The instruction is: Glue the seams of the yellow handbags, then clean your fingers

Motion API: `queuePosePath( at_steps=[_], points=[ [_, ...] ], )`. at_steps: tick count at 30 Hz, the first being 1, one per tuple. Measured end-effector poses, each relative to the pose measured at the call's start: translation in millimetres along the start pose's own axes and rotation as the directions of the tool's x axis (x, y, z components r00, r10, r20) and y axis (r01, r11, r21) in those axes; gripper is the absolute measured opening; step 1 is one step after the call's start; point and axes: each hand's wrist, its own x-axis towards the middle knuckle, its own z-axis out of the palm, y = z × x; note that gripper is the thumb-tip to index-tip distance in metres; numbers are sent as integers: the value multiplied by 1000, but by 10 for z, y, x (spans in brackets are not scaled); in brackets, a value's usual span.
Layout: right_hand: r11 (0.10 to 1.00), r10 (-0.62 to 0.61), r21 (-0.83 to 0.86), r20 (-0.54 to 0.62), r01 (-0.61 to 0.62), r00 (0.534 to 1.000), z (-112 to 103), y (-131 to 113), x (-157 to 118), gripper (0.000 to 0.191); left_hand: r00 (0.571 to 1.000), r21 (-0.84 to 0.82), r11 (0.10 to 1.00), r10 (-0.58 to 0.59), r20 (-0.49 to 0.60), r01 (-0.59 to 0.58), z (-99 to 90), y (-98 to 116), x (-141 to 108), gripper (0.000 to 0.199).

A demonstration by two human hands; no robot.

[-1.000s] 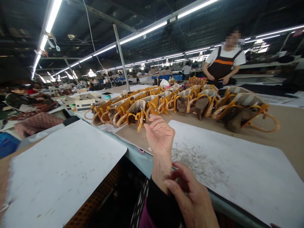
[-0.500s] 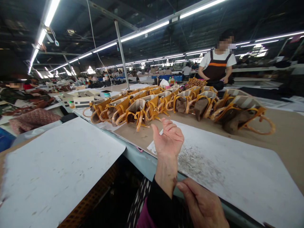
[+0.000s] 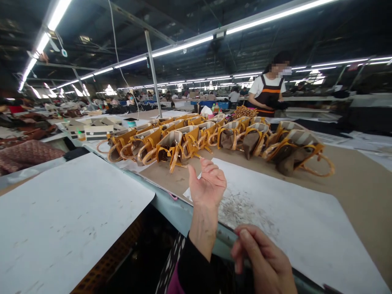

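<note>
My left hand (image 3: pixel 207 183) is raised palm up over the table's front edge, its fingers apart and slightly curled, with nothing in it. Smudges mark the wrist below it. Lower right, my right hand (image 3: pixel 263 255) is near that wrist but apart from it, thumb and fingers pressed together; whatever they might hold is too small to make out. Beyond my hands, rows of yellow and brown bags (image 3: pixel 191 141) with looped handles stand on brown paper (image 3: pixel 167 176). A white sheet (image 3: pixel 288 200) with dark smudges lies right of my left hand.
Another white-covered table (image 3: pixel 70 212) is at the left, with a dark gap between it and the main table. A person in a dark apron (image 3: pixel 268 94) stands behind the bags at right. A pink textured cloth (image 3: pixel 30 155) lies far left. A metal post (image 3: pixel 153 73) rises behind the bags.
My right hand has moved away from the left wrist, which it was touching or nearly touching. The view has shifted slightly, and the person in the apron has turned to the side.
</note>
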Motion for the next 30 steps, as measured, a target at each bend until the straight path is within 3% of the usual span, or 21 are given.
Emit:
queuePosePath(
  at_steps=[4,8,11,15,17,20,23,26,30],
  points=[
    [919,82,380,67,-101,994,-92,-63,38,19,998,6,998,-59,-4,59,-45,13,5,54],
    [889,126,437,56,-138,990,-168,-73,27,29,979,308,929,-197,-48,203,-172,8,-60,48],
    [906,150,406,-37,-122,988,-202,-89,-20,42,984,683,724,-173,46,96,-280,51,-183,29],
    [893,149,435,-43,-115,988,-252,-85,-42,53,967,953,265,-164,195,-148,-321,195,-362,16],
    [863,157,485,15,-145,987,-273,-69,-28,54,954,980,84,-230,194,-179,-291,245,-439,13],
    [802,153,560,140,-206,978,-290,-58,-5,63,920,975,-64,-348,177,-212,-235,217,-536,18],
    [735,66,643,249,-216,966,-301,-72,-6,75,875,954,-113,-440,203,-279,-216,85,-618,31],
    [681,0,703,280,-205,960,-316,-70,-18,77,818,890,-146,-480,319,-432,-246,-69,-682,25],
    [746,-3,652,208,-136,978,-302,-2,-30,74,699,702,-227,-502,510,-675,-348,-264,-769,16]
  ],
)
